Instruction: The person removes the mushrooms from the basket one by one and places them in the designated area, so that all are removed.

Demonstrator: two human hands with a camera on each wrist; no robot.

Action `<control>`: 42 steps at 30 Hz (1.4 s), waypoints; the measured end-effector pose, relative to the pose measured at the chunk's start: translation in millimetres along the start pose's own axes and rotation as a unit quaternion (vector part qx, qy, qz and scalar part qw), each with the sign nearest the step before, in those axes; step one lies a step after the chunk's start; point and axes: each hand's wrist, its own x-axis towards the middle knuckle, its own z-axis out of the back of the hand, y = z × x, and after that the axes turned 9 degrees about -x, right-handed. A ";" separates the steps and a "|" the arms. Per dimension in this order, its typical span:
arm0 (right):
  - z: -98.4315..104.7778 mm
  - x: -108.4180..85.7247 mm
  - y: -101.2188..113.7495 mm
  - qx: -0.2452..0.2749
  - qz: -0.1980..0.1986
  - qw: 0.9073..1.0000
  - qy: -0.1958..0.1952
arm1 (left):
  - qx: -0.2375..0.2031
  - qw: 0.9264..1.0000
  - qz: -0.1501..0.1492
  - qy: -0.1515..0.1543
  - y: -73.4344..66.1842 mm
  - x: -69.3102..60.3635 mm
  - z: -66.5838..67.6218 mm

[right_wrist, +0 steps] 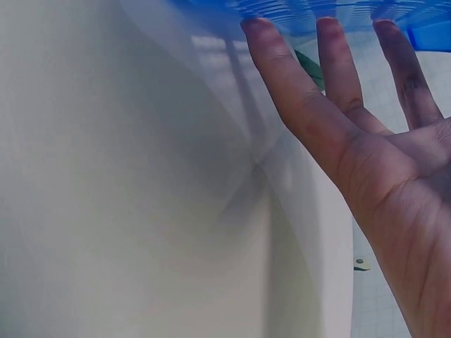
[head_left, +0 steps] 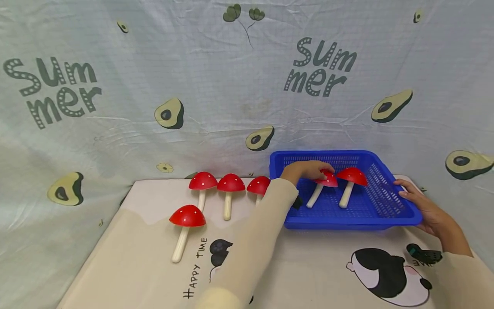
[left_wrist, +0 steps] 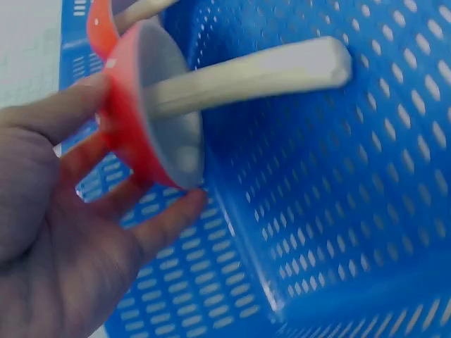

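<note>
My left hand reaches into a blue plastic basket and pinches the red cap of a toy mushroom. Thumb and fingers press on that cap in the left wrist view, and the mushroom's pale stem points away from the palm. Another red-capped mushroom lies beside it in the basket. At the basket's right side is my right hand, its fingertips touching the outer wall. Those fingers look fairly straight in the right wrist view.
Left of the basket, three red mushrooms lie in a row at the table's back edge, one partly behind the left sleeve. Another mushroom lies nearer the front. A printed cloth hangs behind the table.
</note>
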 end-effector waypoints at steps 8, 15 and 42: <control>-4.2 1.5 2.1 -0.011 -0.004 1.000 -0.008 | -0.020 0.998 0.041 -0.049 3.5 0.9 -13.6; -8.2 0.5 4.2 -0.007 -0.006 1.000 -0.010 | -0.063 0.996 0.046 -0.046 6.2 1.9 -21.0; -9.1 -4.4 2.0 -0.005 -0.005 1.000 -0.014 | 0.031 0.999 -0.042 0.001 -2.5 -18.9 -0.5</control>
